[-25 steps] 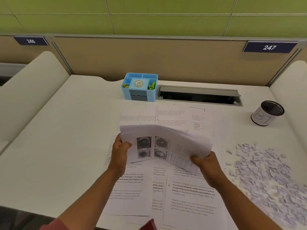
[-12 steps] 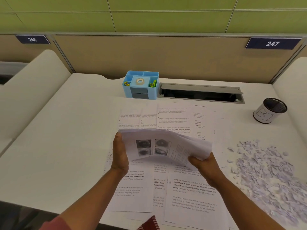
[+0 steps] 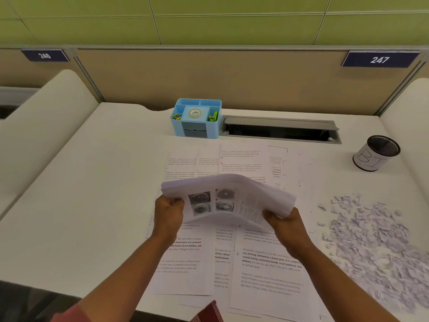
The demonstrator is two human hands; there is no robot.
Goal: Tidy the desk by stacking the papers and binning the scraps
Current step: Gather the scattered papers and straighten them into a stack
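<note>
Lying nearest, along the front edge of the white bench, loose white printed sheets, overlapping and not yet gathered. Poking in at the very bottom, a dark red striped scrap of cloth, purpose unclear.

Gripping, just above those sheets, the left hand with fingers curled round the left edge of a thick sheaf of white printed papers; clasping the sheaf's right corner, the right hand, thumb on top. Bowing upward in the middle, the sheaf, held off the bench, with four grey photographs showing on its top page.

Spreading off to the right, well apart from the hands, a wide heap of small torn pale paper scraps, untouched.

Lying farther back, beyond the sheaf, more printed sheets fanned flat. Standing behind them, a light blue plastic desk organiser with a roll of tape in it, beside a grey open cable slot. Sitting at far right, a small black mesh cup wrapped in a hand-lettered white label, probably the bin.

Judging progress: stacking partly done, with many sheets left near and far; binning apparently not begun.
</note>
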